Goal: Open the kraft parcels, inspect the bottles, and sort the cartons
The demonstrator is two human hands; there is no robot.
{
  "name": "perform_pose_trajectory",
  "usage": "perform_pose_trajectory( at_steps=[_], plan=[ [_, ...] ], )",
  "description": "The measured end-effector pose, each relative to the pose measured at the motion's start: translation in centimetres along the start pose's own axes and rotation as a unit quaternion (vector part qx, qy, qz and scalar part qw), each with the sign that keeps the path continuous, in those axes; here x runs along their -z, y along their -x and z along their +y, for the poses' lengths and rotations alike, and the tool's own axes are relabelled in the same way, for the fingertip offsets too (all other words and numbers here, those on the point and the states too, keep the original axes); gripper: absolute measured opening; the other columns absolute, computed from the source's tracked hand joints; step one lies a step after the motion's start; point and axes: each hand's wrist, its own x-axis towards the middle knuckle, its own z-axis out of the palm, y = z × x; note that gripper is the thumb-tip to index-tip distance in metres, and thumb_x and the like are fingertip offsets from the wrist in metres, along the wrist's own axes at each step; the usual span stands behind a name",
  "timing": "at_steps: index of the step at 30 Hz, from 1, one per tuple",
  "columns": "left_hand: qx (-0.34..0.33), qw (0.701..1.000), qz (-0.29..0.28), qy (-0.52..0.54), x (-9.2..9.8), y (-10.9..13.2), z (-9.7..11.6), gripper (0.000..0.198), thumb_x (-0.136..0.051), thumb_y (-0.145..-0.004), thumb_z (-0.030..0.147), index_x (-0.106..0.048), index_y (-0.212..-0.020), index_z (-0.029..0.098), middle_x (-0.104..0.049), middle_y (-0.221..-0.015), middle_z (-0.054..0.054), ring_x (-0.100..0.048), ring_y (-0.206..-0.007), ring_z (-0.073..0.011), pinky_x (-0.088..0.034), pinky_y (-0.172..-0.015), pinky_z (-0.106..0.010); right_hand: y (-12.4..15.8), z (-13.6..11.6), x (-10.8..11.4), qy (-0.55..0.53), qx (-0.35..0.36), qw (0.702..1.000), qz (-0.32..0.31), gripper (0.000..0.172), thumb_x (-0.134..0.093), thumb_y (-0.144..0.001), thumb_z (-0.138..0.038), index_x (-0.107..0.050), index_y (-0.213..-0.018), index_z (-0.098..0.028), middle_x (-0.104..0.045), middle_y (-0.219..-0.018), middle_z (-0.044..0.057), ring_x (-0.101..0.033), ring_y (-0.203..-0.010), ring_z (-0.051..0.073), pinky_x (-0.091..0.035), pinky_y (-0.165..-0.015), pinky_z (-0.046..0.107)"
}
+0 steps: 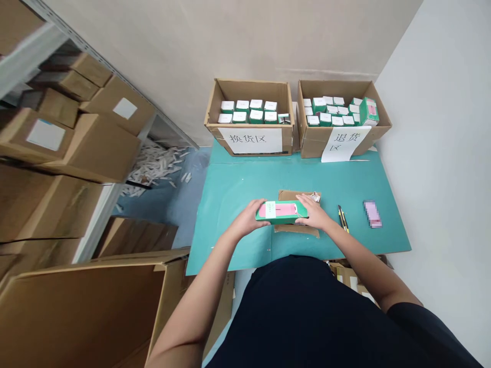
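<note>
I hold a green box with a pink and white top [281,211] level over the teal table [238,189]. My left hand [247,217] grips its left end and my right hand [313,212] grips its right end, fingers curled round the edges. Under the box lies a flat piece of brown cardboard [295,229], with a small crumpled scrap [315,196] at its far right corner.
A yellow and black utility knife [342,217] and a phone [372,213] lie right of my hands. Two open cartons [251,135] [341,134] of small green and white boxes stand at the far edge with paper labels. Stacked cartons [69,148] fill shelves on the left; a large open carton [88,306] stands near left.
</note>
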Motion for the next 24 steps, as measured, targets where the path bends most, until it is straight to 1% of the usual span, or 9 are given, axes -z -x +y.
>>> perform_pose_trajectory(
  at_steps=[2,4,7,10,14,16,19,21,24],
  plan=[
    [0.012,1.0,0.007,0.016,0.7,0.7,-0.5,0.083,-0.088,-0.065,0.04,-0.054,-0.14,0.025,-0.058,-0.14,-0.009,-0.053,-0.134,-0.032,-0.042,-0.114,-0.043,0.7,0.4,-0.1,-0.066,-0.044,0.997,-0.004,0.099,-0.078,-0.08,-0.054,-0.026,-0.162,-0.031,-0.033,-0.166,0.014,-0.029,-0.154,0.036,-0.028,-0.122,0.06],
    [0.034,0.998,0.008,0.046,1.1,1.3,-0.7,0.083,-0.087,-0.064,0.044,-0.055,-0.139,0.025,-0.058,-0.141,-0.009,-0.052,-0.135,-0.0325,-0.042,-0.115,-0.043,1.4,0.6,-0.3,-0.123,-0.059,0.991,0.008,0.102,-0.079,-0.08,-0.051,-0.024,-0.163,-0.032,-0.034,-0.166,0.014,-0.032,-0.152,0.036,-0.03,-0.121,0.058],
    [0.074,0.988,0.003,0.137,1.2,2.2,-0.7,0.086,-0.087,-0.063,0.048,-0.055,-0.139,0.024,-0.058,-0.144,-0.009,-0.053,-0.135,-0.0327,-0.045,-0.112,-0.043,2.4,0.5,0.1,-0.19,-0.053,0.979,0.053,0.106,-0.08,-0.079,-0.05,-0.021,-0.164,-0.029,-0.038,-0.163,0.015,-0.036,-0.15,0.036,-0.032,-0.121,0.055],
    [0.104,0.965,-0.005,0.241,0.6,2.9,-0.6,0.09,-0.086,-0.061,0.051,-0.054,-0.141,0.025,-0.057,-0.146,-0.009,-0.055,-0.133,-0.0327,-0.049,-0.108,-0.042,3.4,-0.5,0.7,-0.252,-0.04,0.963,0.087,0.105,-0.079,-0.079,-0.056,-0.024,-0.163,-0.025,-0.041,-0.16,0.017,-0.038,-0.149,0.036,-0.035,-0.12,0.052],
    [0.109,0.93,-0.024,0.351,-0.9,3.3,-0.1,0.097,-0.087,-0.056,0.059,-0.056,-0.141,0.024,-0.056,-0.149,-0.011,-0.055,-0.133,-0.0349,-0.05,-0.107,-0.042,4.8,-3.0,0.9,-0.334,-0.008,0.938,0.092,0.109,-0.073,-0.08,-0.067,-0.015,-0.163,-0.028,-0.038,-0.161,0.016,-0.043,-0.146,0.034,-0.043,-0.115,0.048],
    [0.107,0.909,-0.044,0.4,-1.8,3.6,0.3,0.1,-0.086,-0.056,0.064,-0.056,-0.142,0.023,-0.056,-0.15,-0.013,-0.056,-0.133,-0.0364,-0.049,-0.106,-0.044,5.6,-4.4,0.6,-0.342,-0.003,0.936,0.089,0.109,-0.072,-0.08,-0.067,-0.013,-0.163,-0.029,-0.038,-0.161,0.017,-0.046,-0.144,0.033,-0.046,-0.112,0.047],
    [0.11,0.875,-0.086,0.463,-3.3,4.3,0.7,0.105,-0.083,-0.055,0.072,-0.055,-0.144,0.023,-0.059,-0.147,-0.015,-0.059,-0.131,-0.0381,-0.049,-0.106,-0.047,6.5,-6.0,0.5,-0.319,0.0,0.942,0.101,0.098,-0.075,-0.081,-0.062,-0.023,-0.159,-0.031,-0.043,-0.157,0.016,-0.049,-0.14,0.032,-0.046,-0.113,0.046],
    [0.118,0.844,-0.128,0.507,-4.5,5.2,0.7,0.11,-0.082,-0.052,0.076,-0.056,-0.143,0.021,-0.064,-0.141,-0.017,-0.062,-0.127,-0.0389,-0.05,-0.105,-0.049,6.6,-6.6,0.6,-0.313,0.019,0.944,0.099,0.09,-0.079,-0.079,-0.06,-0.033,-0.151,-0.032,-0.045,-0.154,0.015,-0.048,-0.141,0.032,-0.043,-0.114,0.048],
    [0.134,0.8,-0.192,0.552,-6.5,6.7,0.2,0.112,-0.081,-0.048,0.08,-0.058,-0.139,0.019,-0.068,-0.133,-0.019,-0.066,-0.12,-0.0403,-0.052,-0.101,-0.051,6.3,-7.2,0.9,-0.333,0.059,0.939,0.061,0.079,-0.084,-0.074,-0.058,-0.042,-0.136,-0.031,-0.041,-0.157,0.016,-0.042,-0.146,0.033,-0.042,-0.114,0.049]
  ],
)
